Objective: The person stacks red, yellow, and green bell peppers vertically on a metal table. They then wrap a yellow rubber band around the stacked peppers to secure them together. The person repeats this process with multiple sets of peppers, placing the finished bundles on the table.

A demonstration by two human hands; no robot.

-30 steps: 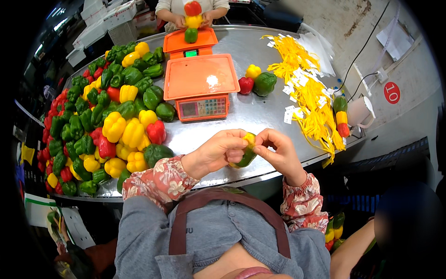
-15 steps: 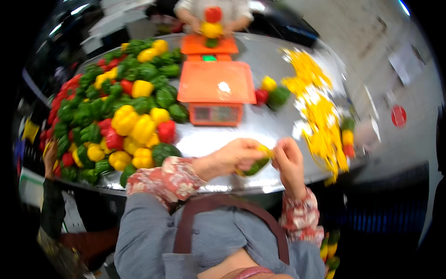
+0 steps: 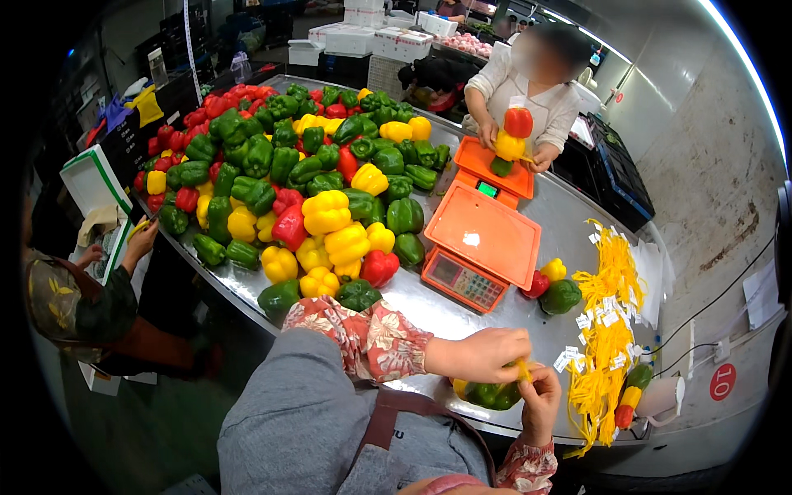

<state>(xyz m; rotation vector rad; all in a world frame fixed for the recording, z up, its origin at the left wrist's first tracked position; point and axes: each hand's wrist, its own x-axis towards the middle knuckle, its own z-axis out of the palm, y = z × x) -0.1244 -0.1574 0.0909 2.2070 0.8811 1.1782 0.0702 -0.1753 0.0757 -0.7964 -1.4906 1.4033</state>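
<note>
Close to the table's front edge, my left hand (image 3: 488,355) and my right hand (image 3: 540,403) meet, fingers closed on a thin yellow strip (image 3: 523,371), perhaps netting. Directly below the strip is a green bell pepper (image 3: 488,396), with a bit of yellow at its left end. My left hand covers part of it, and whether the strip wraps around it I cannot tell. Beyond my hands lie a loose green pepper (image 3: 561,297), a red pepper (image 3: 538,285) and a yellow pepper (image 3: 553,270). On the right is a pile of yellow strips with white tags (image 3: 606,338).
An orange scale (image 3: 483,235) stands mid-table, another orange scale (image 3: 495,165) behind it. Mixed bell peppers (image 3: 313,190) heap up on the left. Across the table a person (image 3: 528,91) holds a red, yellow and green pepper stack (image 3: 511,144). Another person's hand (image 3: 142,239) reaches in at left.
The view has swung, so the table and scales now sit farther right and more of the room shows. My hands remain together at the yellow strip over the green pepper.
</note>
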